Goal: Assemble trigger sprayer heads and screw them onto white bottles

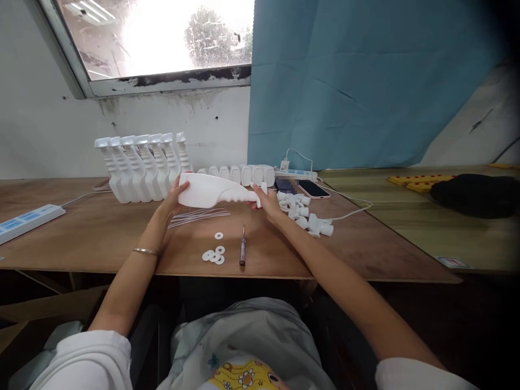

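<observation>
A white plastic bottle is held level above the table, its broad base to the left and its narrow ribbed neck to the right. My left hand grips the base end. The fingers of my right hand close round the neck end and hide part of it. Thin white tubes lie on the table below the bottle. Several white ring washers are nearer the front edge, beside a screwdriver. White spray heads lie in a pile just right of my right hand.
Several white bottles stand in a row at the back left; more bottles line the wall behind. A phone and a power strip with cables sit back right. Another power strip lies left. A dark object rests far right.
</observation>
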`<state>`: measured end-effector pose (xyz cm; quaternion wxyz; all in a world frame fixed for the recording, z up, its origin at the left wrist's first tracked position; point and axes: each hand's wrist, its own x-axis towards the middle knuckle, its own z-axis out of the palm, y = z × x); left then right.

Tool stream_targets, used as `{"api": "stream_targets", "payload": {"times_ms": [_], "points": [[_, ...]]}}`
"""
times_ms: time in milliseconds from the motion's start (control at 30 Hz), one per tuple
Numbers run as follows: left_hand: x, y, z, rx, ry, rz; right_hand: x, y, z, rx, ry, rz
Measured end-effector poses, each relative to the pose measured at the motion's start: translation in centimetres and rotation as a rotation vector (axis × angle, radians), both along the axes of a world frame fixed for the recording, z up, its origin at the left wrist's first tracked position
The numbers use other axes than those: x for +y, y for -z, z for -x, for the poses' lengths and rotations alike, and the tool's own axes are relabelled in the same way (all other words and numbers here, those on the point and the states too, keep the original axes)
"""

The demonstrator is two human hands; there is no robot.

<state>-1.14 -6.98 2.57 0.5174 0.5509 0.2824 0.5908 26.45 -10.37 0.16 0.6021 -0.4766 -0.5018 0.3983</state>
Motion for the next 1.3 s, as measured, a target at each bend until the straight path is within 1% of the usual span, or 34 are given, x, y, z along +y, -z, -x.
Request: {"api": "stream_targets", "payload": {"times_ms": [67,133,233,300,433,600,700,767,833,933,1100,1200,1300], "points": [[0.3,0.3,-0.5,-0.013,-0.028,0.124,0.1,0.1,0.0,-0.027,0.043,-0.008],[0.6,0.6,-0.9,-0.031,-0.030,0.209,0.1,0.1,-0.1,-0.045,0.086,0.007],[0.6,0.8,-1.1,-0.061,-0.019,0.287,0.0,-0.1,-0.2,-0.076,0.136,-0.052],[0.4,0.7,-1.2,-0.080,-0.015,0.315,-0.1,-0.3,-0.2,-0.071,0.130,-0.109],[0.2,0.6,-1.4,-0.090,-0.013,0.323,-0.3,-0.7,-0.1,0.051,0.050,-0.157],[0.7,1.1,-1.1,-0.070,0.010,0.302,-1.4,-1.6,0.4,0.220,-0.125,-0.210],[1.1,1.5,-0.9,-0.040,0.043,0.317,-2.3,-2.1,0.7,0.204,-0.212,-0.222],[1.3,1.7,-0.8,-0.019,0.084,0.354,-2.5,-2.2,0.9,0.164,-0.228,-0.221],[1.3,2.0,-1.0,0.008,0.122,0.412,-2.5,-2.2,1.0,0.149,-0.180,-0.228],[1.1,2.3,-1.6,0.023,0.156,0.464,-1.9,-1.9,1.0,0.182,-0.052,-0.275],[0.6,2.6,-3.0,0.005,0.164,0.379,-1.2,-1.8,0.7,0.182,0.128,-0.312],[0.2,2.4,-3.4,-0.011,0.131,0.354,-1.2,-2.1,0.5,0.146,0.168,-0.314],[-0.2,2.2,-3.4,-0.017,0.117,0.363,-1.2,-2.1,0.4,0.117,0.122,-0.332]]}}
